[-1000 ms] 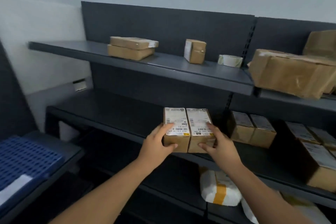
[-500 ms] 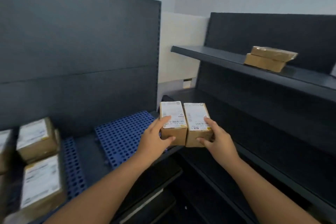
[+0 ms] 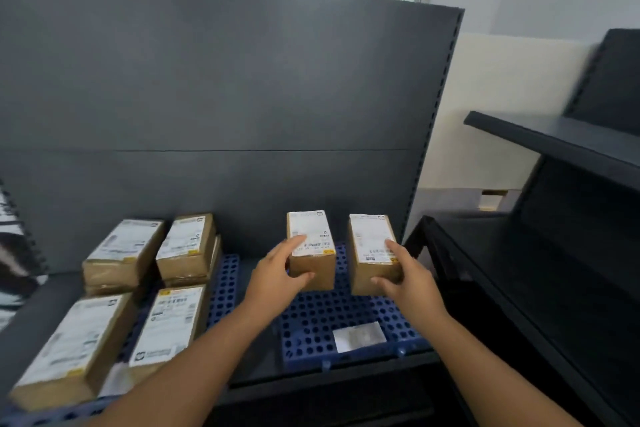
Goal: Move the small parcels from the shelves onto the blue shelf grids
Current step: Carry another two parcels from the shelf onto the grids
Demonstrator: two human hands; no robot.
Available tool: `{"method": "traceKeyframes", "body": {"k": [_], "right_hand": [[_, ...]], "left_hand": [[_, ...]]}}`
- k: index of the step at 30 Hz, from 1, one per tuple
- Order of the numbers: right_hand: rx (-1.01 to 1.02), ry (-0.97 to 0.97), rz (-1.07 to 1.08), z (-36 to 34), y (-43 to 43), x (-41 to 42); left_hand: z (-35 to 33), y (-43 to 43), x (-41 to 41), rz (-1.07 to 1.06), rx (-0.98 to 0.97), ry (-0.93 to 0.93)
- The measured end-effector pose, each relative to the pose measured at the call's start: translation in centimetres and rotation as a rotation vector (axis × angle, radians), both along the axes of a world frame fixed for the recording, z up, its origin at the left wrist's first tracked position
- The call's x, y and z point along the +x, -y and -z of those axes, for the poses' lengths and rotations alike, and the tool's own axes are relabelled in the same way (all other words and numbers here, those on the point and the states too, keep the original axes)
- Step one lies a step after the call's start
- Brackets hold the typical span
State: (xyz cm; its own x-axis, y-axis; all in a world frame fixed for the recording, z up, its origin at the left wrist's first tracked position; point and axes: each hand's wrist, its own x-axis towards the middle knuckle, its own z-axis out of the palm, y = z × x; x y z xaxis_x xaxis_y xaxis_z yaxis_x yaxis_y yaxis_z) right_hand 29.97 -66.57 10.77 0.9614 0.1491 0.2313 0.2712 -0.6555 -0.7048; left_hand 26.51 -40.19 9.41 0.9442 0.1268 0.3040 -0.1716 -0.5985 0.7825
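Two small brown parcels with white labels are over a blue shelf grid (image 3: 346, 319). My left hand (image 3: 277, 274) grips the left parcel (image 3: 311, 246), thumb on its front and fingers on the label. My right hand (image 3: 405, 281) grips the right parcel (image 3: 370, 246) the same way. The two parcels are a hand's width apart and sit at or just above the grid's far end; I cannot tell whether they rest on it. A white sticker (image 3: 358, 336) lies on the grid's near part.
Several labelled brown parcels (image 3: 173, 322) sit on another blue grid (image 3: 225, 288) to the left. A dark grey back panel (image 3: 225, 97) rises behind the grids. Dark shelves (image 3: 554, 142) stand at the right, close to the right parcel.
I have turned left from the dark shelves to the blue grids, carrying both parcels. The parcels were side by side and touching; now they are apart over the right-hand grid.
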Motion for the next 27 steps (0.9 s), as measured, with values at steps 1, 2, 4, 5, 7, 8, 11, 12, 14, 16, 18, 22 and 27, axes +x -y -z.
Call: {"method": "traceKeyframes", "body": {"k": [1,2,4,5,7,8,11,12,14,16,18,22,27], "right_hand": [[-0.009,-0.006,-0.016,0.3,0.0,1.1],[-0.024,-0.006,-0.031,0.7,0.0,2.2],[-0.051,-0.012,-0.055,1.4,0.1,4.1],[-0.060,-0.015,-0.067,1.8,0.2,5.0],[-0.069,-0.024,-0.088,2.4,0.5,6.7],[-0.067,-0.026,-0.093,2.7,0.5,7.4],[-0.065,-0.028,-0.113,3.3,0.3,8.9],[-0.069,-0.030,-0.119,3.5,0.2,9.4],[-0.064,-0.035,-0.131,4.0,0.1,10.2],[-0.059,-0.041,-0.143,4.6,0.1,10.8],[-0.060,-0.051,-0.147,5.2,0.2,11.3],[-0.057,-0.063,-0.140,5.9,0.2,11.9],[-0.038,-0.062,-0.142,6.1,0.0,12.1]], "left_hand": [[0.3,-0.1,0.6,-0.021,0.010,-0.008],[0.6,-0.1,1.1,-0.043,0.011,-0.013],[1.3,0.1,2.2,-0.082,-0.003,-0.030],[1.6,0.2,2.6,-0.094,-0.009,-0.038],[2.4,0.7,3.3,-0.109,-0.005,-0.058],[2.7,0.8,3.6,-0.115,-0.003,-0.067],[3.4,1.2,4.6,-0.131,-0.004,-0.088],[3.6,1.3,4.9,-0.142,0.000,-0.095],[3.8,1.5,5.4,-0.165,-0.001,-0.106],[4.2,1.6,5.8,-0.180,-0.001,-0.109],[4.5,1.7,6.0,-0.201,0.003,-0.113],[5.2,1.6,6.4,-0.222,0.010,-0.126],[5.4,1.7,6.7,-0.245,0.023,-0.107]]}}
